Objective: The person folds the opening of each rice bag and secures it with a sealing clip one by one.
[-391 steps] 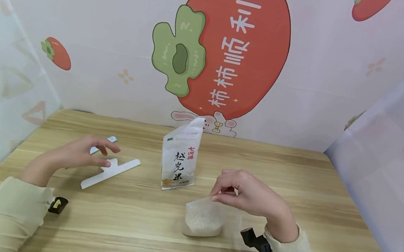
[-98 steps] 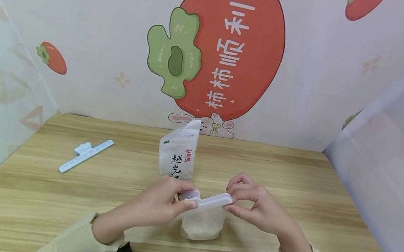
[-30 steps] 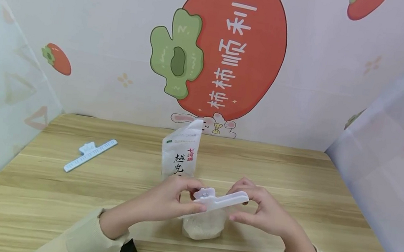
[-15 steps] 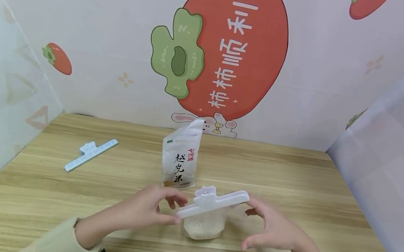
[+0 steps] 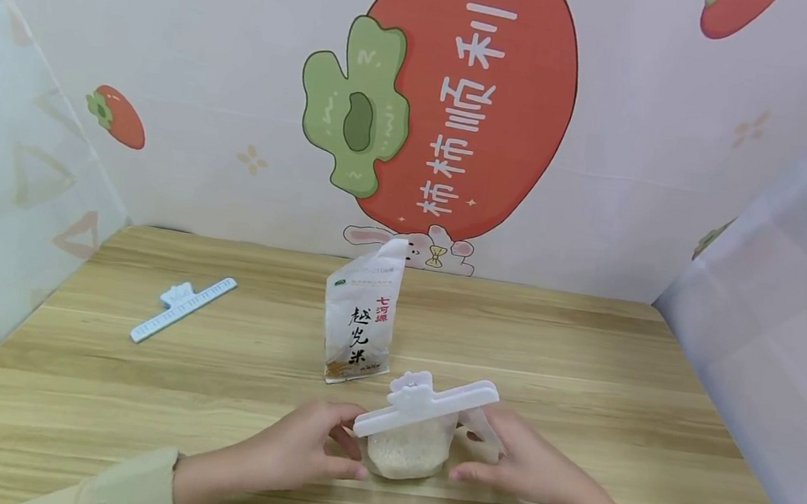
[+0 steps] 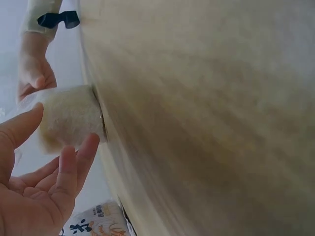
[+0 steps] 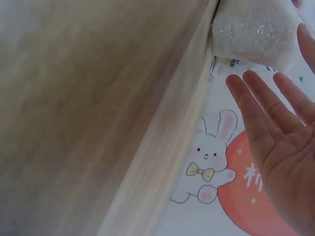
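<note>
A small clear bag of rice stands on the wooden table, with a white sealing clip clamped across its top. My left hand sits just left of the bag, fingers straight and holding nothing. My right hand mirrors it on the bag's other side, palm toward it. In the left wrist view the left hand has its thumb and fingers beside the bag. The right wrist view has the right hand flat near the bag. Whether either hand touches the bag I cannot tell.
A printed rice pouch stands upright just behind the small bag. A second white clip lies at the table's far left. Patterned walls close in the back and both sides.
A second ago both hands held the clip over the bag. They have let go and dropped to the bag's sides. The clip stays clamped on the bag.
</note>
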Available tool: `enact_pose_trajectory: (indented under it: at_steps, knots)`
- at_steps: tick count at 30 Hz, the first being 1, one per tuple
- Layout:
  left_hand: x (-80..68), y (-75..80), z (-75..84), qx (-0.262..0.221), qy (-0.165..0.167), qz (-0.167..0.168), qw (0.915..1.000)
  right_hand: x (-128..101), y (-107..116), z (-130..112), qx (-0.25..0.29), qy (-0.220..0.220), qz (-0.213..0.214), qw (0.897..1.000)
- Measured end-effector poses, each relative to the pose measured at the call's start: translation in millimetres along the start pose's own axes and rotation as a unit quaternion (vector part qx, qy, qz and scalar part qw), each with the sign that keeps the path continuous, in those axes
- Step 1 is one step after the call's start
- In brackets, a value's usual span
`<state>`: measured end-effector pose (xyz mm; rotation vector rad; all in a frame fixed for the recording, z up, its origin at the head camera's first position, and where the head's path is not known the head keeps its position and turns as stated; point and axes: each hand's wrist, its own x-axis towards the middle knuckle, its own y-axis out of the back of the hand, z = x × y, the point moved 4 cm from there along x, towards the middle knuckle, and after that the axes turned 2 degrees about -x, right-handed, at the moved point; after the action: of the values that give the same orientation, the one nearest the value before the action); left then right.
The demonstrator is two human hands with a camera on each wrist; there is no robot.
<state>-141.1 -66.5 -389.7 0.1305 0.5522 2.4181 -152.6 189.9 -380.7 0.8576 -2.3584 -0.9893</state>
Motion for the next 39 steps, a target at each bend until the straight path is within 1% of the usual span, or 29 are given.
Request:
enact_pose_trajectory:
  at_steps: [4,7,11,17,25,31,33,35,39]
  knots:
    - [2.4,-2.0,-0.7,-0.006,-0.007,0.013,0.9999,4.6,-2.7,-3.3,0.025,-0.005,-0.018,1.000]
    - [4.3,-2.8,-1.4,-0.011,-0.010,0.021,0.9997,6.6,-3.7,-6.6,0.019,-0.005,-0.023,1.000]
    - [6.7,-3.7,-1.2,-0.013,-0.005,0.030,0.9995,8.1,-5.0,-7.8,0.020,-0.001,-0.015,1.000]
    - [11.5,-4.2,0.6,-0.019,0.008,0.034,0.9992,9.4,-4.6,-7.9,0.061,0.021,0.000,0.998]
    - [22.0,-6.3,-1.0,-0.016,0.016,0.031,0.9993,4.7,1.3,-4.7,0.089,-0.010,0.007,0.996]
    - [35.3,-4.6,-0.8,-0.004,0.001,0.027,0.9996,3.4,5.7,1.6,0.108,-0.038,0.007,0.993]
    - [39.4,-4.0,-0.1,0.004,-0.004,0.027,0.9996,3.4,7.2,3.6,0.110,-0.046,0.008,0.993]
    - [43.6,-3.8,0.0,0.011,-0.001,0.027,0.9996,3.3,9.3,5.1,0.105,-0.052,0.011,0.993]
    - [52.6,-4.4,0.1,0.026,-0.004,0.026,0.9993,3.8,15.8,7.0,0.097,-0.050,0.016,0.994]
